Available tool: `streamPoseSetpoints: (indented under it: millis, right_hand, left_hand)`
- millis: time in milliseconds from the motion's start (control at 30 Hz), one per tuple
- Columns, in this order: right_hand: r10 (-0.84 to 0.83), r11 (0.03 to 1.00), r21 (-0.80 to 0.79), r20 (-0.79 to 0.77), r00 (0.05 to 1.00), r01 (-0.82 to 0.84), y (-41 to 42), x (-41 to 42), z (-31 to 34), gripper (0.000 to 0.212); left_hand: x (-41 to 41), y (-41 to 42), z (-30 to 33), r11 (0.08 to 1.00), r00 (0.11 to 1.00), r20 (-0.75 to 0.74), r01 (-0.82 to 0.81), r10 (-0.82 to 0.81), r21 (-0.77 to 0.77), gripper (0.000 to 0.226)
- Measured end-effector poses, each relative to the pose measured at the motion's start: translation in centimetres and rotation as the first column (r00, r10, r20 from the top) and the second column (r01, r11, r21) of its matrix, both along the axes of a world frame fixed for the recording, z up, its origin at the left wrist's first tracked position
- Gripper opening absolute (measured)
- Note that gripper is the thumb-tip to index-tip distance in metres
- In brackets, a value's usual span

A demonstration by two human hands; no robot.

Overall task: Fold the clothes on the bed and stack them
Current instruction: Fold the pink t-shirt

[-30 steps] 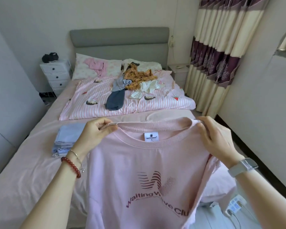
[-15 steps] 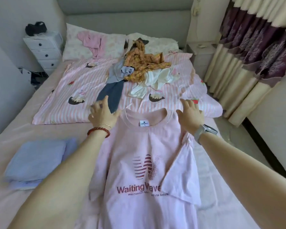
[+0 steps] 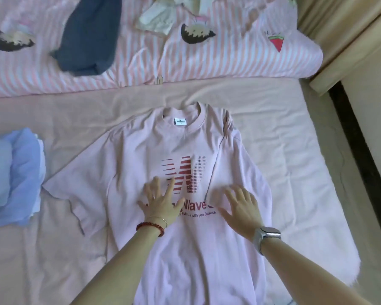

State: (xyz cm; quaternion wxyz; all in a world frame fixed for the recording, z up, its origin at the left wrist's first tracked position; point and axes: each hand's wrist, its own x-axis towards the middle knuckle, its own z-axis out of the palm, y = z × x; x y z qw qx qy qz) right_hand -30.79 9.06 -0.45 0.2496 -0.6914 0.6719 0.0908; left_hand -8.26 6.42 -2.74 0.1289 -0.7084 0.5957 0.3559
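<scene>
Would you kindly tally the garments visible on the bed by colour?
Pink: 1, the printed T-shirt, spread flat under both open hands, left hand and right hand.
Light blue: 1 folded pile; its number of pieces cannot be told.
Dark blue-grey: 1 garment.
Cream: 1 crumpled garment, partly cut off.
Total: 4.

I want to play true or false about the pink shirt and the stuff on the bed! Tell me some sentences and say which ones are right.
1. The pink T-shirt lies print side up on the bed sheet. True.
2. The left hand pinches the collar. False: it presses flat on the chest print, fingers spread.
3. The right hand rests open on the shirt. True.
4. The folded blue clothes lie on top of the shirt. False: they lie beside it, near its sleeve.
5. The dark grey garment lies on the striped quilt. True.
</scene>
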Motion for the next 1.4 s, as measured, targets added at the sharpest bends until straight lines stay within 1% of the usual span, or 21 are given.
streamPoseSetpoints:
  millis: [100, 167, 200, 267, 333, 400, 433, 467, 533, 567, 700, 767, 867, 933, 967, 1000, 1067, 1100, 1200, 1300, 1400]
  right_hand:
    - [0.005, 1.0, -0.01, -0.099, 0.995, -0.006, 0.5, 0.3, -2.4, 0.076]
    - [-0.014, 1.0, -0.02, -0.156, 0.988, 0.01, 0.2, 1.0, -3.6, 0.077]
    - [-0.025, 0.999, -0.037, -0.165, 0.986, 0.019, 0.0, 1.5, -3.9, 0.072]
    - [-0.077, 0.989, -0.138, -0.114, 0.991, 0.061, -0.1, 2.0, -4.1, 0.054]
    - [-0.152, 0.958, -0.247, 0.005, 0.988, 0.148, 0.0, 1.7, -3.7, 0.037]
    - [-0.217, 0.937, -0.247, 0.151, 0.965, 0.249, 0.0, 0.4, -2.9, 0.024]
    - [-0.292, 0.909, -0.231, 0.243, 0.925, 0.348, -0.1, -0.6, -2.3, 0.014]
    - [-0.395, 0.856, -0.2, 0.344, 0.852, 0.477, -0.4, -1.8, -1.7, 0.009]
    - [-0.553, 0.697, -0.142, 0.517, 0.653, 0.703, -1.6, -4.8, -0.1, 0.019]
    - [-0.576, 0.64, -0.149, 0.556, 0.599, 0.754, -2.5, -6.5, 0.6, 0.019]
    - [-0.604, 0.584, -0.233, 0.515, 0.608, 0.777, -7.7, -14.5, 2.3, 0.022]
    - [-0.647, 0.572, -0.247, 0.45, 0.615, 0.782, -10.5, -18.9, 1.7, 0.024]
    - [-0.733, 0.577, -0.15, 0.338, 0.59, 0.803, -13.1, -24.3, -0.4, 0.023]
    - [-0.764, 0.574, -0.046, 0.331, 0.554, 0.818, -13.6, -26.2, -2.2, 0.034]
    - [-0.778, 0.555, 0.032, 0.374, 0.504, 0.832, -13.5, -26.6, -2.9, 0.044]
    - [-0.795, 0.518, 0.128, 0.437, 0.42, 0.846, -13.0, -26.9, -3.6, 0.053]
    - [-0.826, 0.439, 0.257, 0.494, 0.273, 0.861, -11.3, -27.3, -4.6, 0.06]
    - [-0.834, 0.423, 0.287, 0.494, 0.246, 0.86, -10.0, -27.3, -4.9, 0.056]
    - [-0.81, 0.48, 0.338, 0.524, 0.261, 0.81, -6.7, -26.9, -5.9, 0.029]
    - [-0.778, 0.505, 0.351, 0.58, 0.24, 0.789, -5.8, -26.6, -6.4, 0.034]
    - [-0.727, 0.549, 0.265, 0.62, 0.296, 0.793, -6.0, -26.6, -6.1, 0.032]
  left_hand:
    - [0.5, 0.2, -3.0, 1.0, 1.0, -0.022, 0.0, 0.001, 0.02, 0.069]
    - [0.5, 0.0, -3.9, 1.0, 0.999, -0.046, -0.018, 0.019, 0.014, 0.067]
    - [0.4, -0.1, -4.1, 1.0, 0.998, -0.05, -0.025, 0.025, 0.014, 0.066]
    - [0.3, -0.1, -3.9, 0.999, 0.998, -0.05, -0.036, 0.036, 0.013, 0.062]
    - [0.2, -0.3, -3.1, 0.999, 0.998, -0.044, -0.054, 0.054, -0.001, 0.056]
    - [-0.1, -1.0, -2.1, 0.995, 0.997, -0.02, -0.074, 0.072, -0.065, 0.049]
    - [-0.5, -1.4, -1.5, 0.99, 0.996, -0.013, -0.092, 0.091, -0.108, 0.046]
    - [-1.1, -1.9, -0.9, 0.981, 0.993, -0.024, -0.119, 0.116, -0.153, 0.044]
    - [-2.9, -3.0, 0.4, 0.96, 0.988, -0.083, -0.145, 0.128, -0.24, 0.044]
    - [-4.0, -3.5, 1.0, 0.95, 0.989, -0.108, -0.125, 0.098, -0.286, 0.044]
    - [-10.0, -6.2, 2.6, 0.912, 0.971, -0.214, 0.006, -0.103, -0.41, 0.048]
    - [-13.4, -7.6, 2.2, 0.897, 0.96, -0.209, 0.079, -0.186, -0.435, 0.049]
    - [-18.3, -9.1, 0.2, 0.869, 0.947, -0.075, 0.254, -0.313, -0.424, 0.051]
    - [-21.0, -9.6, -1.3, 0.831, 0.912, 0.065, 0.398, -0.406, -0.389, 0.055]
    - [-22.2, -9.8, -2.0, 0.815, 0.892, 0.123, 0.448, -0.435, -0.368, 0.057]
    - [-23.1, -10.1, -2.7, 0.807, 0.878, 0.166, 0.478, -0.449, -0.347, 0.059]
    - [-24.7, -11.0, -3.7, 0.805, 0.865, 0.217, 0.502, -0.453, -0.316, 0.062]
    - [-25.3, -11.5, -4.0, 0.806, 0.863, 0.229, 0.504, -0.451, -0.311, 0.062]
    - [-26.6, -13.8, -4.6, 0.804, 0.862, 0.243, 0.504, -0.445, -0.316, 0.06]
    - [-27.6, -16.6, -4.3, 0.798, 0.871, 0.237, 0.49, -0.43, -0.35, 0.06]
    - [-29.1, -19.3, -3.6, 0.809, 0.893, 0.218, 0.448, -0.393, -0.381, 0.058]
